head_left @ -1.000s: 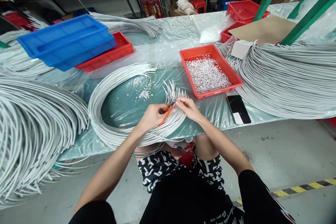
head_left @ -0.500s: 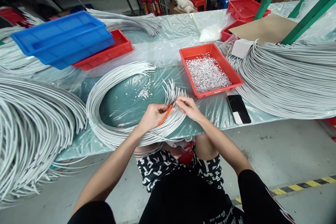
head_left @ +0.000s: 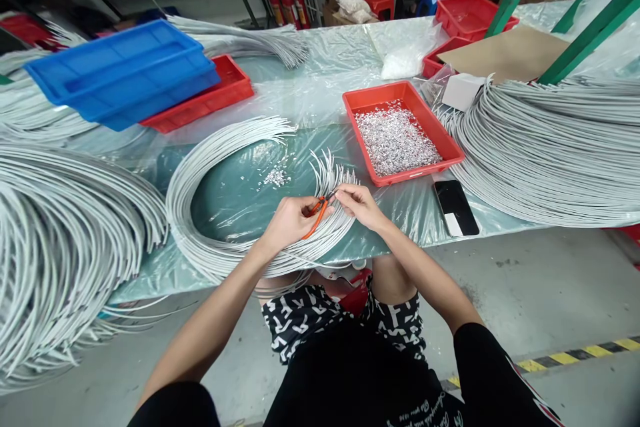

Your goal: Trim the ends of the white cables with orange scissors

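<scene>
My left hand (head_left: 291,221) is closed around orange-handled pliers (head_left: 317,219), their dark jaws pointing to the upper right. At the jaw tips, the thumb and fingers of my right hand (head_left: 361,203) are pinched on what looks like the end of one grey cable; that small spot is partly hidden by my fingers. Under both hands lies a looped bundle of grey cables (head_left: 187,207), its cut ends fanned out just beyond my fingers. Inside the loop a small pile of silvery bits (head_left: 276,176) rests on the green table covering.
A red tray (head_left: 453,150) of small silvery pieces stands right of the bundle, with a phone (head_left: 455,208) near the table edge. Larger cable coils (head_left: 555,153) lie far right and others (head_left: 65,240) at left. Blue trays (head_left: 120,73) sit on a red one (head_left: 235,83).
The orange handles of the pliers in my left hand have spread further apart. My right hand keeps its pinch in nearly the same place.
</scene>
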`<state>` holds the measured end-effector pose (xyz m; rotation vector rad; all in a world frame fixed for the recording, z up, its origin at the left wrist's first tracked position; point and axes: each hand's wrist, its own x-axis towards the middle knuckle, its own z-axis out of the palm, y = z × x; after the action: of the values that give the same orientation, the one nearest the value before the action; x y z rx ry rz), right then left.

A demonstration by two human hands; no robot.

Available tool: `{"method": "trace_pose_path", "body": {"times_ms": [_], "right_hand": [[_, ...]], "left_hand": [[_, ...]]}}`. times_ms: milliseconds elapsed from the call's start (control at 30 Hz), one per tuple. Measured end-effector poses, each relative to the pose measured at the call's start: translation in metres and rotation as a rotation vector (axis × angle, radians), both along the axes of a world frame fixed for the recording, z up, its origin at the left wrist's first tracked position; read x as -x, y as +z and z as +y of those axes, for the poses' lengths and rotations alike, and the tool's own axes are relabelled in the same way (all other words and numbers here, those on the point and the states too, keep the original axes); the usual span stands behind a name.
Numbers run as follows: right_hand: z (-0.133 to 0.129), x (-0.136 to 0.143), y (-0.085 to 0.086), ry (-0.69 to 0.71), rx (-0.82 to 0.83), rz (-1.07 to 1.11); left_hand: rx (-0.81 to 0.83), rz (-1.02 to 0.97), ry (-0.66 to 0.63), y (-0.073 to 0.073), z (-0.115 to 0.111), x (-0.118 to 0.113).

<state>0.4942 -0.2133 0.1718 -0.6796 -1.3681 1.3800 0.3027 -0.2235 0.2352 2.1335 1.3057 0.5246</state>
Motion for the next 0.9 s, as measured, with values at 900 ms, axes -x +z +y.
{"method": "trace_pose_path", "body": {"times_ms": [900], "right_hand": [[0.0005,-0.0013,-0.0008,-0.182,-0.155,-0.042]], "left_hand": [[0.124,-0.068,-0.017,-0.0018,-0.0007,0.005]]}}
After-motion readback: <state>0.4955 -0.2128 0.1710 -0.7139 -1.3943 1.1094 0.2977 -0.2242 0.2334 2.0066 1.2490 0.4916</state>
